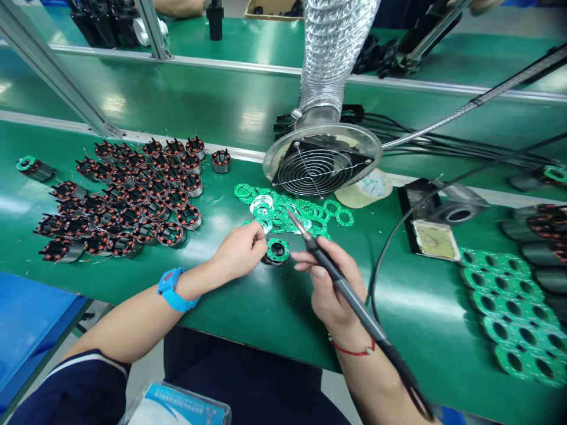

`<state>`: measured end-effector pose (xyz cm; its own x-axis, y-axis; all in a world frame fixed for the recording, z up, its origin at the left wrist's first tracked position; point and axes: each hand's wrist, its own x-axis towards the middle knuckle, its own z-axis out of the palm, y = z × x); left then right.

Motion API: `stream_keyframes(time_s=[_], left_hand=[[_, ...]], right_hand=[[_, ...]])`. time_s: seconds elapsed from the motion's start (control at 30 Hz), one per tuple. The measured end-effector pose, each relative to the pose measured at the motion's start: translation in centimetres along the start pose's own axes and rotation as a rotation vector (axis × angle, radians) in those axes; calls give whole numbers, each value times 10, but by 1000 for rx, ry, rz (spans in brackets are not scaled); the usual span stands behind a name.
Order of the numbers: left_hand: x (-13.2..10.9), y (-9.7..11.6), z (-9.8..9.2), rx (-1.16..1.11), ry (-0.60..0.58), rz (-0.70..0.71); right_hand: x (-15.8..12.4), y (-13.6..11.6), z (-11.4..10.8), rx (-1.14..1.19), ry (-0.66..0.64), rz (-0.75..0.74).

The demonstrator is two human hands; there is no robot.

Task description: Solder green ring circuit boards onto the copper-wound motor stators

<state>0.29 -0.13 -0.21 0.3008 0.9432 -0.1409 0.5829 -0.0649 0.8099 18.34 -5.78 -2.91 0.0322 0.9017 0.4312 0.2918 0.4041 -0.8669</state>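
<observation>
A motor stator topped by a green ring circuit board sits on the bench between my hands. My left hand is closed just left of it, fingertips by the board's edge; what they pinch, if anything, is hidden. In my right hand is a soldering iron, gripped like a pen. Its metal tip points up and left, over a pile of loose green ring boards behind the stator, and appears apart from the stator's board.
Many wound stators stand at the left. A fume extractor fan hangs over the pile. To the right are a tape roll, a soldering stand with a sponge and joined ring boards. The iron's cable loops across the bench.
</observation>
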Motion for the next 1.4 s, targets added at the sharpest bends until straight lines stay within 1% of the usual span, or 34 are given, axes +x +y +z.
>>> stream_keyframes(time_s=[0.07, 0.13, 0.2, 0.23, 0.27, 0.33, 0.47, 0.5, 0.53, 0.6, 0.67, 0.73, 0.9, 1.03, 1.1, 1.17, 1.4], left_hand=[[0, 1, 0, 7, 4, -4], [0, 1, 1, 18, 11, -2], [0, 0, 1, 27, 19, 6], [0, 0, 0, 26, 20, 6], [-1, 0, -2, 21, 15, 5], [-1, -2, -6, 6, -25, 15], [-2, -5, -14, 4, -248, 141], [-2, -6, -16, 21, -279, 167], [-2, -7, -17, 51, -282, 187], [-3, -7, -18, 128, -238, 226], [-2, -7, -18, 145, -208, 262], [-1, -7, -17, 36, -222, 242], [2, -8, -7, -413, -272, 24], [2, -11, 0, -547, -214, -14], [1, -12, 0, -558, -191, -19], [2, -12, 0, -522, -195, -16], [-1, -7, -4, -393, -195, -2]], right_hand=[[5, 0, 5, -81, -84, -1], [11, 0, 8, -218, -228, -65], [16, 0, 10, -299, -381, -125], [18, 1, 10, -312, -428, -140], [19, 1, 10, -316, -447, -145], [19, 2, 8, -325, -417, -137], [17, 6, 3, -390, -299, -128], [17, 7, 2, -396, -285, -130], [16, 8, 2, -396, -281, -133], [16, 8, 1, -396, -281, -143], [16, 8, 2, -409, -274, -159], [15, 6, 4, -429, -270, -185], [14, -3, 10, -454, -297, -258], [14, -9, 12, -427, -316, -307], [14, -9, 12, -423, -335, -308], [14, -8, 13, -431, -341, -306], [14, -7, 11, -412, -305, -299]])
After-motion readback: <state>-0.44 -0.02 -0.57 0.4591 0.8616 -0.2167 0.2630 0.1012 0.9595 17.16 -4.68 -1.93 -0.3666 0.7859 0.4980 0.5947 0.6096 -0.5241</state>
